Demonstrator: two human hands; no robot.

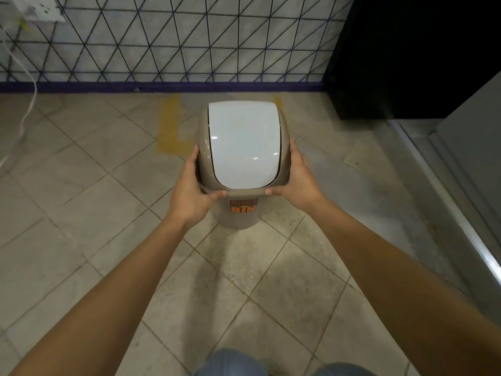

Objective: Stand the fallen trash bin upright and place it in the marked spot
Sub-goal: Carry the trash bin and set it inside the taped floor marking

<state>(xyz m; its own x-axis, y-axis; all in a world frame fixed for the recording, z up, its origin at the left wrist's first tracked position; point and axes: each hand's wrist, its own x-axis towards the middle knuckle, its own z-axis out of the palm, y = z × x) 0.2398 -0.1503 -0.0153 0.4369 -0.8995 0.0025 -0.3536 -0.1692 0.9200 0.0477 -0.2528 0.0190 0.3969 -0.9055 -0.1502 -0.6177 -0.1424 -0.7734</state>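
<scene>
Beige plastic, white swing lid: the bin (241, 164) is upright, seen from above in the head view, its lid (244, 145) facing the camera and an orange "BIN" label (243, 206) showing on the near side. Both hands are on it! The left hand (189, 188) clamps the left edge of the top, fingers (193, 161) wrapped around the side and thumb pressed along the near rim; the right hand (296, 180) mirrors it on the right edge, fingers (295, 151) curled against the side and thumb on the near rim. So both sets of fingers are closed around the bin's top. Whether its base touches the floor (81, 213) or hangs just above it, I cannot tell. Yellow marks (169, 126) are painted on the tiles: a stripe to the left of the bin bending toward it, and a sliver peeking past its upper right; the bin covers much of the space between them. Behind runs a tiled wall (162, 36) with a dark triangle pattern, a white cable (28, 104) trailing down at far left, and a black cabinet (406, 50) at right.
</scene>
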